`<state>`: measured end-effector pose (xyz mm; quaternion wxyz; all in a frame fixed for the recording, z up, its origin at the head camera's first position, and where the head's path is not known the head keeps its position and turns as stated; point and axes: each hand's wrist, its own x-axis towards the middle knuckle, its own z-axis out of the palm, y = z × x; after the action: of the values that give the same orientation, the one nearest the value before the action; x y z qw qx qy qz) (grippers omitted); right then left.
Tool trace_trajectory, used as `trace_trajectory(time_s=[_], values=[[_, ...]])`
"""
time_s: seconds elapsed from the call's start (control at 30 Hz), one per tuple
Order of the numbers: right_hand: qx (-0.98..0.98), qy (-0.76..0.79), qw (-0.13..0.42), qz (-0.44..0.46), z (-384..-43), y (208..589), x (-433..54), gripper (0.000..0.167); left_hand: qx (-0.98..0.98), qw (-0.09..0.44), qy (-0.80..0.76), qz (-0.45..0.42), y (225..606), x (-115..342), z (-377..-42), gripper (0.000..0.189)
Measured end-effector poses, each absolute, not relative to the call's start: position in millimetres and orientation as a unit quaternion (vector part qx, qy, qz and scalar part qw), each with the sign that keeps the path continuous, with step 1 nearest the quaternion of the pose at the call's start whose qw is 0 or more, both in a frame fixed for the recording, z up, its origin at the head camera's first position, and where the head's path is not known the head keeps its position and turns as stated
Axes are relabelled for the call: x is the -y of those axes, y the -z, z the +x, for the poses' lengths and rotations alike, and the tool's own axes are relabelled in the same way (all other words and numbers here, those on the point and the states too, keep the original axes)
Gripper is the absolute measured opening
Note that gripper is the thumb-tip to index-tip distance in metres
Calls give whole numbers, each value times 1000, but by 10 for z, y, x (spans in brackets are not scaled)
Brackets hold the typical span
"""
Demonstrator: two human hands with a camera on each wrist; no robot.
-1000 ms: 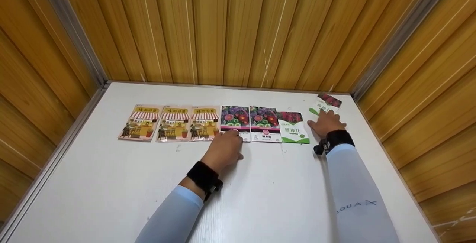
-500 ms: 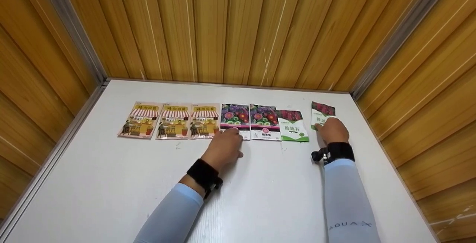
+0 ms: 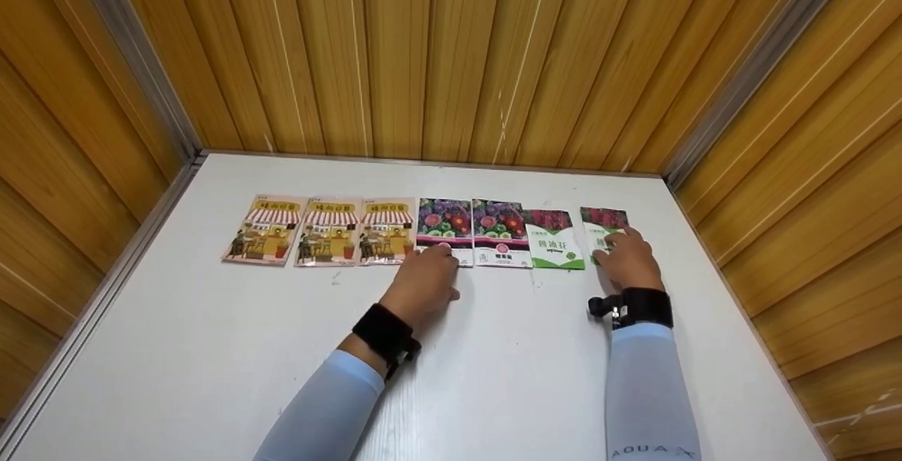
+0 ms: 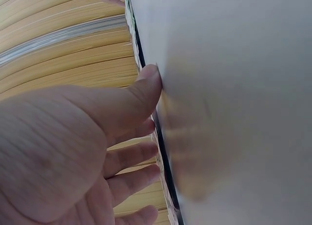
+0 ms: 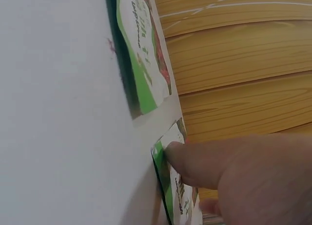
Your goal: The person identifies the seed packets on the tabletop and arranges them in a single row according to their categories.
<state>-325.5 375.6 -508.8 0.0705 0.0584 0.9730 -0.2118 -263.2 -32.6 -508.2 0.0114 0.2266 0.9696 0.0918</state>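
Flat seed packets lie in a row across the white table. My left hand rests its fingertips on the lower part of a purple-flower packet, covering some of it. The left wrist view shows the thumb on the tabletop, the other fingers extended and apart. At the row's right end, my right hand touches a green-and-white packet, partly covering it. In the right wrist view its thumb presses on that packet's face; the other fingers are mostly hidden. A matching green-and-white packet lies just left, across a narrow gap.
A second purple-flower packet lies right of my left hand. Three pink packets with striped awnings fill the row's left part. The white table meets yellow plank walls behind and at both sides.
The right-end packet has slid left and toward me, turning from slanted to nearly straight in the row. My right hand moved toward me with it. The left hand has stayed put.
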Motion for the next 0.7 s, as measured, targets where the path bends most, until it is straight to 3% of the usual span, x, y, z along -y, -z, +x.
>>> trace_trajectory(time_s=[0.27, 0.7], values=[[-964, 233, 114, 58, -3216, 5069, -3732, 64, -971, 8, -90, 223, 5083, 316, -2624, 43], [-971, 216, 101, 1, -3156, 4991, -3674, 62, -968, -23, -92, 233, 5086, 320, -2600, 37]])
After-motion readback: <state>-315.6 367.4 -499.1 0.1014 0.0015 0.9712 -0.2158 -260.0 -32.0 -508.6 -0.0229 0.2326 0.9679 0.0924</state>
